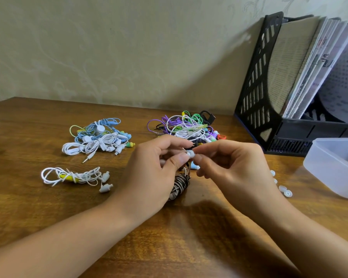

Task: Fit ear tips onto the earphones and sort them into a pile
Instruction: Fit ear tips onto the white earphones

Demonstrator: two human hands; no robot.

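1. As both hands met above the wooden desk, the left hand pinched a small white earbud between thumb and forefinger, evidently to steady it.
2. The right hand pinched at the same bud from the opposite side, fingertips curled, presumably pressing an ear tip on; the tip itself could not be told apart from the bud.
3. A black-and-white striped cable bundle hung below the left hand and lay on the desk, its weight carried there, not by the fingers.
4. Loose translucent ear tips lay just beside the right wrist, near a clear plastic tub, within easy reach for fitting.
5. A mixed-colour tangle of earphones sat behind the hands, judged the unsorted stock.
6. A blue-and-white heap and a separate white set lay well apart to the left, judged finished work.
7. A black file rack of papers stood at the right rear, uninvolved.
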